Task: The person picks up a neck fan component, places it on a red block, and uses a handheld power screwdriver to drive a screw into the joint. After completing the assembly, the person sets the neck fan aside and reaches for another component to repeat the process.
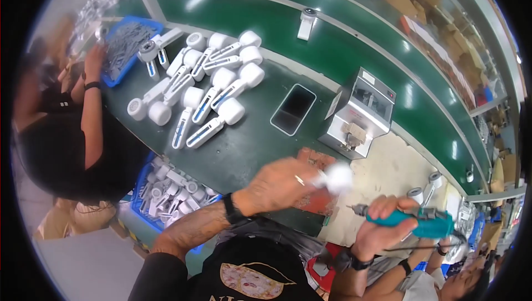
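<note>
My left hand (280,185) is closed around the handle of a white round-headed handheld unit (338,178), whose head points right over a worn red pad (317,203). Motion blurs the unit, and my fingers cover most of its handle. In my right hand (382,229) is a teal electric screwdriver (418,224). Its bit points left, below and to the right of the unit and apart from it. A silver box-shaped machine (363,113), perhaps a screw feeder, stands beyond my hands. Several more white units (221,85), some with blue strips along their handles, lie clustered on the green table at the left.
A dark-screened phone (293,110) lies left of the machine. Blue baskets hold grey parts (128,46) and white units (174,193). One unit (306,24) rests on the green conveyor (249,7). A person (91,112) works at the left, another (443,279) at lower right.
</note>
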`<state>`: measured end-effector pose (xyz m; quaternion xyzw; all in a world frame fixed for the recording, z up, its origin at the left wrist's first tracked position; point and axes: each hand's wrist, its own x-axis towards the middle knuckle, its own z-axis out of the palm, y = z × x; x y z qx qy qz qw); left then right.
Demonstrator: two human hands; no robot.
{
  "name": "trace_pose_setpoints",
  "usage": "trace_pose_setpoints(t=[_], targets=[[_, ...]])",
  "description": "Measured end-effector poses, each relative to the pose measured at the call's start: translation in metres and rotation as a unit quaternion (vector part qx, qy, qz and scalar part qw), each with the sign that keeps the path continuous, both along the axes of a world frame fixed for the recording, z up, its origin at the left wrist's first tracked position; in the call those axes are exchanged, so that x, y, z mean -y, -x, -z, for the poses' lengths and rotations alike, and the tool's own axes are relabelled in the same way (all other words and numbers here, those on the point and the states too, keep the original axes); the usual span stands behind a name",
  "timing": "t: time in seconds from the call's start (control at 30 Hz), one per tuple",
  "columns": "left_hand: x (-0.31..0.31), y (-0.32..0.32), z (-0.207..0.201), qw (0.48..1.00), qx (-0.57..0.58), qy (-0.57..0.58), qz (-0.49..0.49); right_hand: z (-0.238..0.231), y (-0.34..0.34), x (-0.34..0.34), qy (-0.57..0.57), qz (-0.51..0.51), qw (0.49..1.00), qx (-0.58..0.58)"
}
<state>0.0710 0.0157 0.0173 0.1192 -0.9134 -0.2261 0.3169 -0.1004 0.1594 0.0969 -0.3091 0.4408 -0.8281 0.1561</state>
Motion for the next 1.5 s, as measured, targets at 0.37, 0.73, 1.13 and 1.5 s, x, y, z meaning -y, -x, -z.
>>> trace_pose_setpoints(t=[0.37,0.73,1.13,1.5], targets=[[0.103,-0.051,-0.047,0.915,-0.089,0.036,-0.392,0.051,0.0,-0.05,-0.17,-0.059,0.983,0.034],[-0.094,0.282,0.021,0.972,-0.014,-0.2,0.126,0.043,0.001,-0.119,-0.188,-0.008,0.98,0.065],[-0.085,0.313,0.028,0.967,0.129,-0.209,0.071,0.044,0.012,-0.123,-0.186,0.005,0.981,0.061],[-0.042,0.189,-0.029,0.979,0.094,-0.181,0.024,0.052,0.022,-0.09,-0.148,0.031,0.988,-0.024]])
